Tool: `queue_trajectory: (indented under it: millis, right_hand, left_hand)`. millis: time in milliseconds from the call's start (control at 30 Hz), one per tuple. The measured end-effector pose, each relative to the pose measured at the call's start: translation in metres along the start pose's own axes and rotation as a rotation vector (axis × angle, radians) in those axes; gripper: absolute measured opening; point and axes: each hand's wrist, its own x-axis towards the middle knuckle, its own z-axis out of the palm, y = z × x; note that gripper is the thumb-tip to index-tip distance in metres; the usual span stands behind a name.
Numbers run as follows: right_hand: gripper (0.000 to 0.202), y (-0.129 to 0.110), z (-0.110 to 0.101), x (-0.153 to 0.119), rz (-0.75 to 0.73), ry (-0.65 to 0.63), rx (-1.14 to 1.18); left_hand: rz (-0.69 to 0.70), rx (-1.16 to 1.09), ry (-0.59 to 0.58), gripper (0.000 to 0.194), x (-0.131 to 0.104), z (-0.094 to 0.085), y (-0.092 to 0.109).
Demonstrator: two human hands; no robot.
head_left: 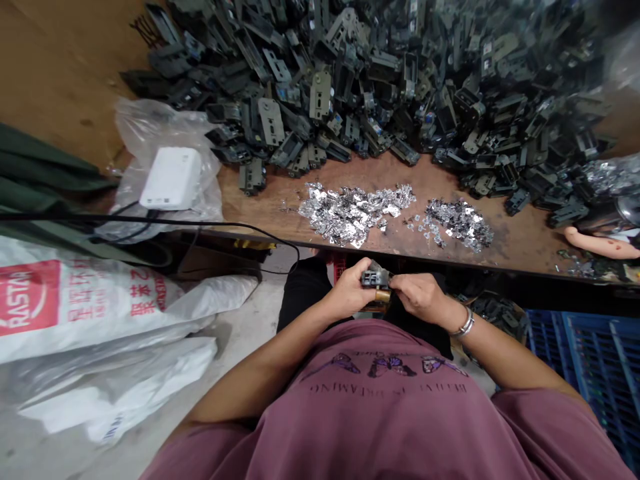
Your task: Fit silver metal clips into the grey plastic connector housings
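Observation:
My left hand (353,291) grips a dark grey plastic housing (375,275) just in front of the table's edge, above my lap. My right hand (417,295) is closed at the housing's right end, with thumb and fingers pinched together; whatever small piece lies between them is hidden. A brass-coloured cylindrical part (383,295) shows just under the housing, between the hands. Beyond them on the table lie a larger pile of small shiny metal plates (350,212) and a smaller pile of small metal pieces (460,222).
A large heap of dark plastic housings (350,87) covers the back of the wooden table (260,217). At the left, a white box (171,179) sits on clear plastic, with a black cable (225,224) nearby. White sacks (100,300) stand left; blue crates (595,353) stand right.

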Motion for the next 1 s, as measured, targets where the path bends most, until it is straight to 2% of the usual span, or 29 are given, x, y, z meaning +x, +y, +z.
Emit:
queue_trajectory:
  millis: [167,233,333,400,467,600,700,800,867,1000]
  right_hand:
    - [0.033,-0.002,0.017,-0.014,0.062,0.168,0.116]
    - [0.037,-0.008,0.019,-0.016,0.212,0.285,0.253]
    - [0.032,-0.016,0.022,-0.011,0.537,0.426,0.539]
    - [0.026,-0.020,0.025,-0.003,0.707,0.433,0.757]
    - [0.022,-0.022,0.028,0.007,0.815,0.404,0.973]
    - [0.019,-0.023,0.034,0.020,0.913,0.349,1.308]
    - [0.024,-0.021,0.034,0.020,0.942,0.312,1.466]
    - [0.036,-0.021,0.031,0.017,0.917,0.318,1.445]
    - [0.041,-0.022,0.028,0.016,0.836,0.288,1.247]
    - [0.034,-0.016,0.020,0.026,0.604,0.134,0.768]
  left_hand:
    - [0.014,-0.076,0.096,0.036,-0.001,-0.001,-0.003]
    - [0.042,-0.091,0.162,0.038,-0.001,-0.003,-0.003]
    - [0.077,-0.107,0.200,0.043,-0.003,-0.003,-0.004]
    - [0.099,-0.102,0.189,0.044,-0.004,-0.001,-0.007]
    - [0.129,-0.062,0.175,0.045,-0.006,0.002,-0.011]
    - [0.207,-0.043,0.161,0.046,-0.008,0.007,-0.021]
    - [0.204,-0.090,0.137,0.051,-0.011,0.002,-0.021]
    - [0.118,-0.194,-0.026,0.063,-0.016,-0.008,-0.013]
    - [0.010,-0.343,-0.112,0.061,-0.018,-0.013,-0.008]
    - [-0.195,-0.528,-0.061,0.040,-0.018,-0.012,-0.001]
